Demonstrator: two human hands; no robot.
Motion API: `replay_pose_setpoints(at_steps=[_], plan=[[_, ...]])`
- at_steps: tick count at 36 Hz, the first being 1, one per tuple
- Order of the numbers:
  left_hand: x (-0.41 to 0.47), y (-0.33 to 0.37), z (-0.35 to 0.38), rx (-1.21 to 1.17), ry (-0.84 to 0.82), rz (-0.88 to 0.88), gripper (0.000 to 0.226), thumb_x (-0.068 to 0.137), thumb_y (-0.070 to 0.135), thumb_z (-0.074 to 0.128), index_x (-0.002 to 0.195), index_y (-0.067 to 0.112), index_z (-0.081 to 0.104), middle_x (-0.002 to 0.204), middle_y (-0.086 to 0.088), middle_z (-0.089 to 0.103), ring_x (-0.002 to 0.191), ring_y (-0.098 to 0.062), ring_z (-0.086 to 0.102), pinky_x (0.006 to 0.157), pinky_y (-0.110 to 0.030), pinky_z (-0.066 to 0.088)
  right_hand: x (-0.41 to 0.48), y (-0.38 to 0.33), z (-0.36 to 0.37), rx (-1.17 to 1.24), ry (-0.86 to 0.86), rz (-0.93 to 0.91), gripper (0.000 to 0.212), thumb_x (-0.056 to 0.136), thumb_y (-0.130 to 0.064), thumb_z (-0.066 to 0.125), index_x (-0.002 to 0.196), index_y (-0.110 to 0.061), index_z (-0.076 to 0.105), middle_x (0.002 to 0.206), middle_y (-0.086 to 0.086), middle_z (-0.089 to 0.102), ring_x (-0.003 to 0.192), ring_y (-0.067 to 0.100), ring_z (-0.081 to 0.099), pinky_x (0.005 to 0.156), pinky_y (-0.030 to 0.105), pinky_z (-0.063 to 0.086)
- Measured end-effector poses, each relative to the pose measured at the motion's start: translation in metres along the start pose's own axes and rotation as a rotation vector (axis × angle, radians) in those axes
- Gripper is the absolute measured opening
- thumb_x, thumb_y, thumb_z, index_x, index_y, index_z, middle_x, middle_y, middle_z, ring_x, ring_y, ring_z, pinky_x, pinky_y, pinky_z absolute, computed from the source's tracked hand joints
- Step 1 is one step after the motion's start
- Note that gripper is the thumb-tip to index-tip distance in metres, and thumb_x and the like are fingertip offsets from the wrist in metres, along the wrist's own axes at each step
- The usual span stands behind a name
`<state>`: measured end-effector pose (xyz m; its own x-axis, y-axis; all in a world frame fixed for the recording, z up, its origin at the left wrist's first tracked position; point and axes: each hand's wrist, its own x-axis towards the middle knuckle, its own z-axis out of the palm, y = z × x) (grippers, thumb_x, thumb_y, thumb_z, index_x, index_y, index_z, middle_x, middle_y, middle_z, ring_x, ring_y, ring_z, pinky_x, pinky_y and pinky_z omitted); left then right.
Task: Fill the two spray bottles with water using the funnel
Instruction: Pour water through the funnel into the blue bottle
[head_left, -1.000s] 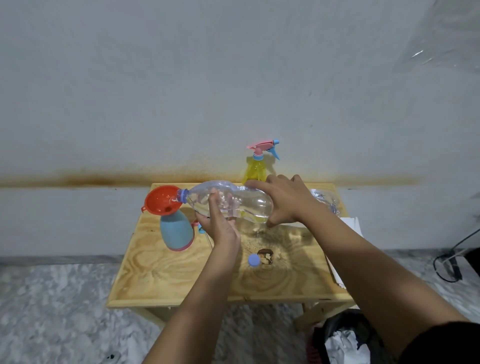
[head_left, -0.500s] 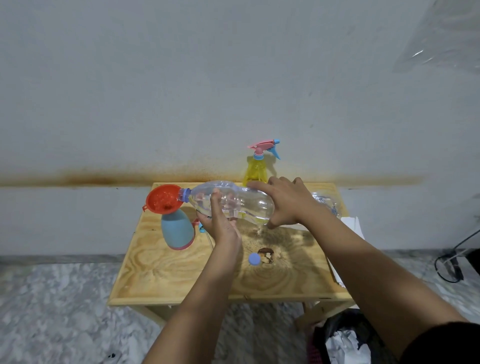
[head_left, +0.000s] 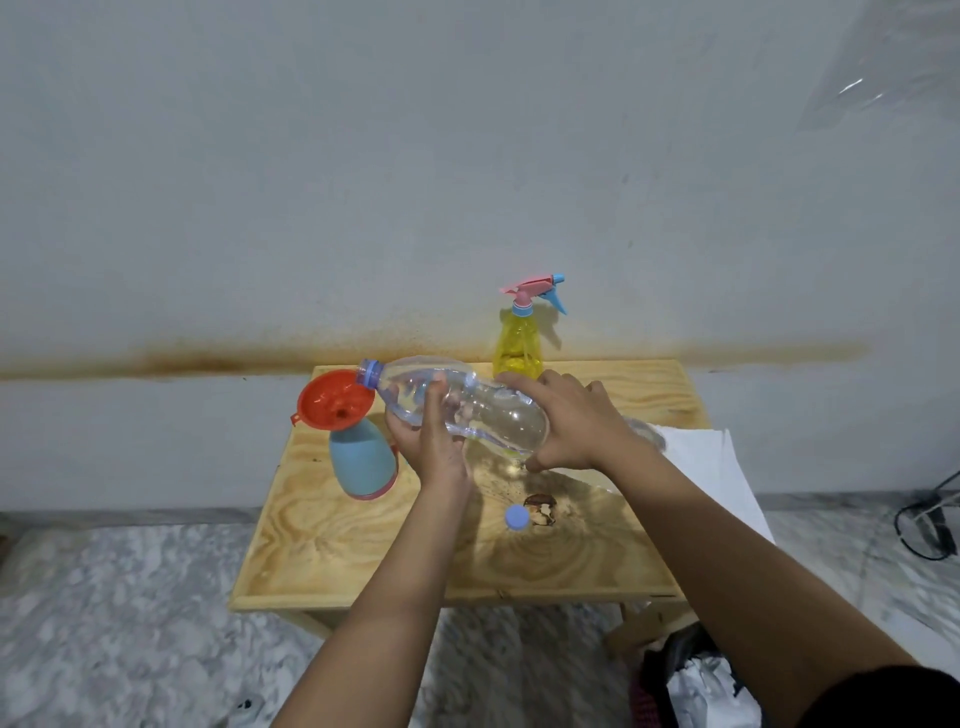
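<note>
A small round blue bottle cap is lying loose on the pale plywood table, nearest the person, just beside a dark knot in the wood. Above and beyond it, both hands are gripping a clear plastic water bottle that is lying almost on its side in the air. The left hand is wrapping around the bottle's middle from below, thumb up across its front, and the right hand is closing over its base end from above. The bottle's blue-ringed open neck is pointing left and slightly up, sitting at the right rim of a red-orange plastic funnel. That funnel is standing in the mouth of a light blue spray bottle body with a pink base, left of the left hand. Farthest back, behind the right hand, a yellow translucent spray bottle with a pink-and-blue trigger head is standing upright by the wall.
</note>
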<state>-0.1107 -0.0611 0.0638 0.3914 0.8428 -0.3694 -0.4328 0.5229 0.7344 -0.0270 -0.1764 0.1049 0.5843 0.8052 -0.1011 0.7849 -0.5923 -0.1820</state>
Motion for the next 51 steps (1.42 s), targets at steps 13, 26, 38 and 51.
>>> replay_pose_setpoints(at_steps=[13, 26, 38, 51], plan=[[-0.015, 0.001, 0.033, 0.233, -0.202, 0.15, 0.074, 0.072, 0.01, 0.08, 0.134, 0.028, 0.044, 0.111, 0.002, 0.057, 0.087, 0.006, 0.065, 0.085, -0.035, 0.055, -0.016, 0.03, 0.03, 0.39, 0.166, 0.071, 0.105, 0.061, -0.04, 0.079, 0.144, -0.046, 0.016, 0.119, -0.003, 0.046, 0.116, 0.018, 0.045, 0.092, 0.038, 0.032], [-0.034, -0.017, 0.092, 0.551, -0.521, 0.436, 0.081, 0.062, 0.018, 0.089, 0.125, 0.04, 0.042, 0.124, 0.003, 0.057, 0.112, -0.01, 0.059, 0.091, -0.029, 0.052, -0.019, 0.069, 0.042, 0.799, 0.402, 0.132, 0.116, 0.056, -0.037, 0.088, 0.146, -0.043, 0.015, 0.148, -0.01, 0.033, 0.135, 0.006, 0.032, 0.105, 0.027, 0.031], [-0.044, -0.045, 0.121, 0.747, -0.687, 0.552, 0.089, 0.059, 0.025, 0.089, 0.131, 0.039, 0.039, 0.126, 0.005, 0.052, 0.109, -0.011, 0.056, 0.088, -0.032, 0.052, -0.014, 0.096, 0.047, 0.726, 0.471, 0.286, 0.121, 0.051, -0.061, 0.08, 0.146, -0.031, 0.012, 0.142, -0.005, 0.045, 0.129, 0.02, 0.044, 0.098, 0.046, 0.045], [-0.044, -0.078, 0.127, 0.862, -0.775, 0.592, 0.096, 0.06, 0.028, 0.089, 0.139, 0.031, 0.036, 0.127, 0.006, 0.049, 0.114, -0.011, 0.052, 0.095, -0.034, 0.049, -0.015, 0.119, 0.069, 0.708, 0.461, 0.335, 0.119, 0.06, -0.035, 0.087, 0.148, -0.005, 0.012, 0.145, 0.011, 0.037, 0.132, 0.026, 0.038, 0.102, 0.038, 0.04]])
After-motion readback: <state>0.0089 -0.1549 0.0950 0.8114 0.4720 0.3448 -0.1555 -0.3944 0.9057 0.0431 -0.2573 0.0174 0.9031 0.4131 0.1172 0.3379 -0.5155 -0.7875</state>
